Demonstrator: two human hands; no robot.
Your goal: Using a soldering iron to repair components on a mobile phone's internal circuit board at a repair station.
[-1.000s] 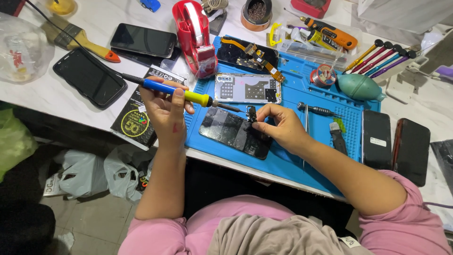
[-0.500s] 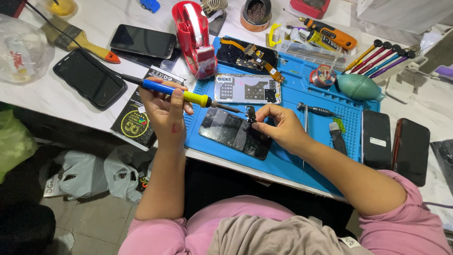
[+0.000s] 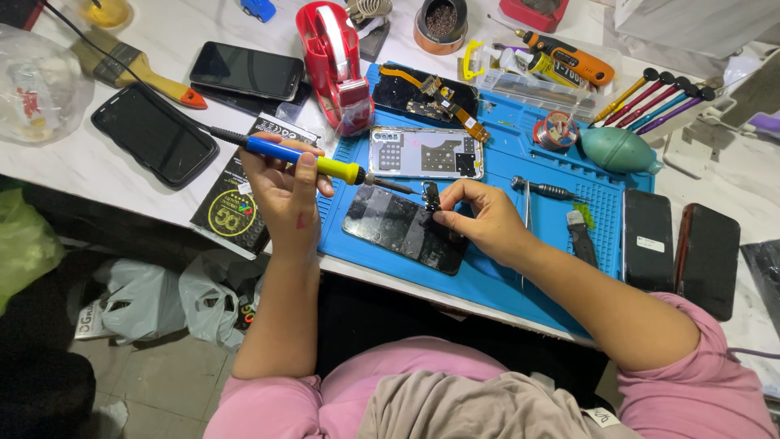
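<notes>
While your left hand (image 3: pixel 284 191) curls around the blue and yellow soldering iron (image 3: pixel 305 158), a flat black printed package (image 3: pixel 231 207) lies just under it at the table's near edge, half off the blue work mat (image 3: pixel 504 268), with a round yellow emblem in its lower part and a small white label near its middle. Beyond it stands a red tape dispenser (image 3: pixel 333 61), and past that a black phone (image 3: pixel 248 71) and a larger dark phone (image 3: pixel 154 134) lie face up on the white table (image 3: pixel 73 167). At the mat's right edge two more dark phones lie side by side; the nearer one (image 3: pixel 647 240) bears a small white sticker.

Your left forearm rises from your lap, wrist bent back, fingers wrapped tight on the iron's grip with the thumb across it; the tip points right, toward the open dark phone (image 3: pixel 402 228) lying tilted on the mat in front of you. Your right hand (image 3: pixel 483 219) comes in from the right, forearm across the mat, thumb and forefinger pinched on a small black part (image 3: pixel 431 197) standing at the phone's upper edge, the other fingers curled under. A silver phone frame (image 3: pixel 424 153) lies just behind, near the iron's tip.
</notes>
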